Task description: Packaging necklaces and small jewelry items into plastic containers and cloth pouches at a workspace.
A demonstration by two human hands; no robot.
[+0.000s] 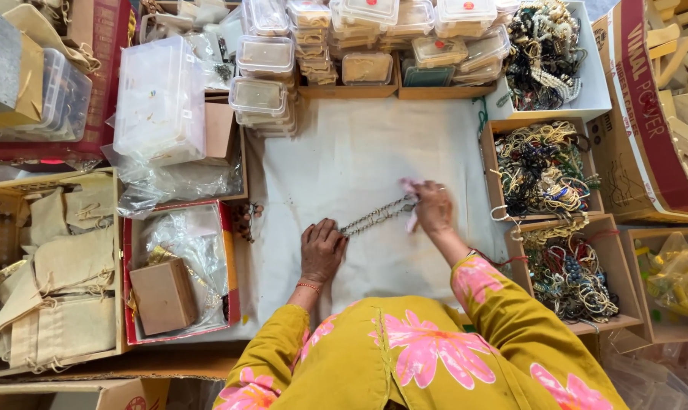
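- dark beaded metal chain necklace [376,216], stretched taut across white cloth sheet [359,144], centre of scene
- left hand [321,250] clenched on its 8 o'clock end; right hand [433,207] pinching the 2 o'clock end plus a pink cloth scrap [411,220]
- progress: one strand in hand, looks mid-wipe; heaps left
- cardboard trays of tangled bead necklaces [545,171] at 3 o'clock
- stacked clear plastic boxes [264,76] at 12 o'clock

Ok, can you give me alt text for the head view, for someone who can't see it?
Seen from above, a person's left hand and right hand stretch a beaded chain across a white cloth. Boxes of tangled necklaces sit to the right, cloth pouches to the left.
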